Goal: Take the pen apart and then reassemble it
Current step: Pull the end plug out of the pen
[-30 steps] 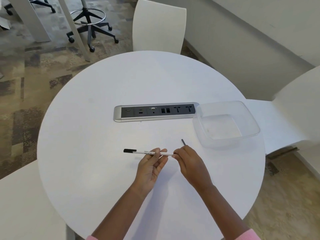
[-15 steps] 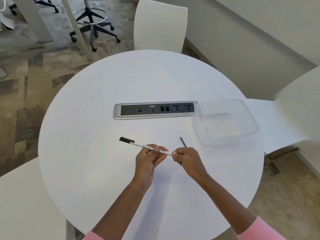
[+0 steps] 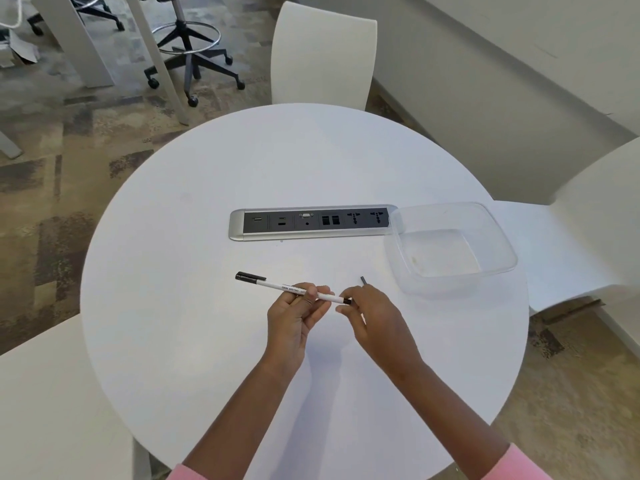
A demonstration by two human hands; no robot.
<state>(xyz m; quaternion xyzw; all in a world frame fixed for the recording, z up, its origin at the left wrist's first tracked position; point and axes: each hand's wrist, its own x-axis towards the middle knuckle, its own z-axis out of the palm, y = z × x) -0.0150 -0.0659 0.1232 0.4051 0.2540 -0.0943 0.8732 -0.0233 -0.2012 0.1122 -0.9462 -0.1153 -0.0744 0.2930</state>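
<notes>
1. Pen [image 3: 277,285] lay above the near middle of the table [image 3: 173,306], tilted, its black cap [image 3: 250,277] at the far-left end and a dark tip at the right end.
2. Left hand [image 3: 294,315] was closed on the pen's white barrel, thumb and fingers pinching it just right of the printed lettering.
3. Right hand [image 3: 372,315] sat at the pen's right end, fingers curled loosely by the dark tip; whether they gripped it could not be told.
4. A small dark piece [image 3: 363,280] lay on the table just beyond the right hand, apart from the pen.
5. A clear tub [image 3: 498,237] stood at the right, its far-left corner overlapping the end of the socket strip [image 3: 311,223].
6. White chairs [image 3: 322,60] ringed the table.
</notes>
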